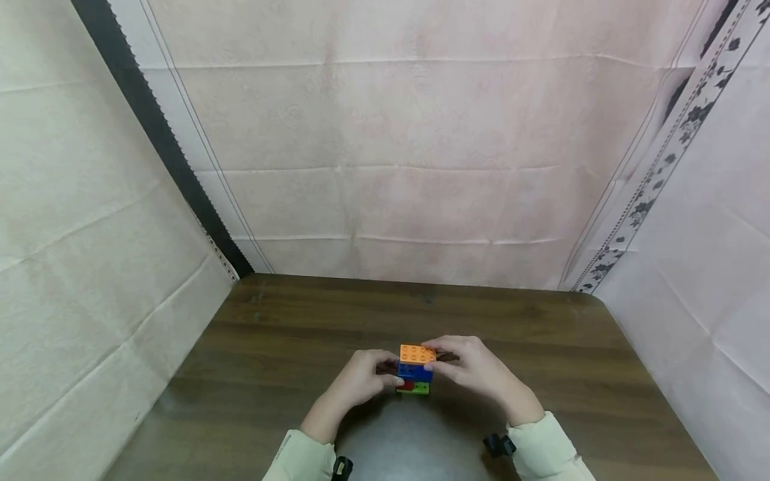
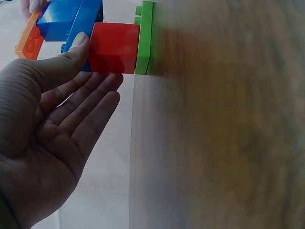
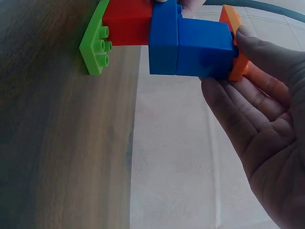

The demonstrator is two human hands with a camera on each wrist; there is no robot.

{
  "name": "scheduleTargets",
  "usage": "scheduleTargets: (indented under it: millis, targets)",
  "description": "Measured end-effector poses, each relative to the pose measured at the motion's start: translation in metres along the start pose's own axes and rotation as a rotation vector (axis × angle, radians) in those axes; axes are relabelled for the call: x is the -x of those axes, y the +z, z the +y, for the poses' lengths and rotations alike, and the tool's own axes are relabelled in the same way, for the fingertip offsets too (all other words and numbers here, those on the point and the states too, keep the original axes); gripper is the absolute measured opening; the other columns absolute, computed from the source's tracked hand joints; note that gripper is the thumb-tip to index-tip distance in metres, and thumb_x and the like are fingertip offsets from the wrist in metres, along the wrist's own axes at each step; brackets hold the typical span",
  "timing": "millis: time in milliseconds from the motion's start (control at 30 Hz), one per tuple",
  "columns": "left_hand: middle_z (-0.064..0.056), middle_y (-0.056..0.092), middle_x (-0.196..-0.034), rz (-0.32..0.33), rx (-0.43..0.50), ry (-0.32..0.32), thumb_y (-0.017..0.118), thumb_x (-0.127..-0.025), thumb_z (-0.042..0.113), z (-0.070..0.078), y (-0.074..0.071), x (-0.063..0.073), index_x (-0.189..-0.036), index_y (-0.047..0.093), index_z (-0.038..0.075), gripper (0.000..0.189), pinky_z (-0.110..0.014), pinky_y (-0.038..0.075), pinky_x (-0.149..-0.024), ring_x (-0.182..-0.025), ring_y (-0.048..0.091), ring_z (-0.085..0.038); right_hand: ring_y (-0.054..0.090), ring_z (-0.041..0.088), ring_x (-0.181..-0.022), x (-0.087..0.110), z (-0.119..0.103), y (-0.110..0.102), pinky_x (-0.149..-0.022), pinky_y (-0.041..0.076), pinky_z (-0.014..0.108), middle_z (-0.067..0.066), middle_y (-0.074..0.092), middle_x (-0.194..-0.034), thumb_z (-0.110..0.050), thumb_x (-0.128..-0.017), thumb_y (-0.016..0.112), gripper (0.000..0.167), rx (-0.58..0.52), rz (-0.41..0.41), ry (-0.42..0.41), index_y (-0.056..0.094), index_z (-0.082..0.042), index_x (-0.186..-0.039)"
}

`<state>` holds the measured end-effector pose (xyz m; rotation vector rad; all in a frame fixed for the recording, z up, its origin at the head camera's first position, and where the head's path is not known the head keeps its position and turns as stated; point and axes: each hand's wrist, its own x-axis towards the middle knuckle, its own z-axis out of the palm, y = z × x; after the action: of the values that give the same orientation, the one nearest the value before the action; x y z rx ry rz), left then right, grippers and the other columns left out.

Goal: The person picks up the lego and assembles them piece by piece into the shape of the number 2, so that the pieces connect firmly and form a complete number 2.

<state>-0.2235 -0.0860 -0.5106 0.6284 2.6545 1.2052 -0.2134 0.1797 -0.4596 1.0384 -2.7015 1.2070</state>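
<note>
A stack of toy building bricks stands on the table, tilted neither way. Its base is a flat green brick, studs showing at one side. On it sits a red brick, then a long blue brick and a shorter blue brick. A thin orange brick forms the top. My left hand pinches the stack low down, thumb on the long blue brick and fingers behind it near the red one. My right hand pinches the top, thumb against the orange brick and fingertips behind it.
The brown wooden table extends around the stack on all sides. Pale cloth hangs behind it and at both sides. Each wrist wears a small black device at the pale sleeve.
</note>
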Motion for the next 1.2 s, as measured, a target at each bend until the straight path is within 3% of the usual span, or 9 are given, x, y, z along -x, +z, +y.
scheduleTargets:
  millis: [733,933,1200]
  targets:
    - [0.009,0.07,-0.105,-0.006,-0.005,-0.018,0.078,-0.09,0.029,0.002,-0.0017,-0.0001,-0.116,0.072,0.02,0.027,-0.04,0.054,-0.09,-0.095,0.064,-0.006,0.066,0.006,-0.102,-0.004,-0.0087,-0.0072,-0.087,0.056,0.029,-0.008,0.07,-0.121,-0.032,-0.093,0.074,0.038,0.002,-0.038,0.085,0.07,-0.019,-0.128]
    - [0.01,0.07,-0.105,-0.005,-0.001,-0.013,0.078,-0.09,0.028,0.0013,-0.0008,-0.0002,-0.115,0.072,0.02,0.027,-0.04,0.054,-0.09,-0.095,0.064,-0.007,0.067,0.006,-0.1,-0.0043,-0.0084,-0.0074,-0.084,0.056,0.025,-0.006,0.07,-0.121,-0.032,-0.093,0.074,0.038,-0.022,-0.052,0.107,0.069,-0.019,-0.128]
    - [0.011,0.069,-0.104,-0.007,0.001,-0.015,0.078,-0.09,0.026,0.001,-0.0005,-0.0001,-0.115,0.072,0.02,0.027,-0.04,0.054,-0.09,-0.094,0.064,-0.007,0.067,0.006,-0.098,-0.0045,-0.0092,-0.0072,-0.083,0.057,0.026,-0.005,0.071,-0.119,-0.033,-0.093,0.074,0.038,-0.012,-0.052,0.083,0.07,-0.018,-0.128]
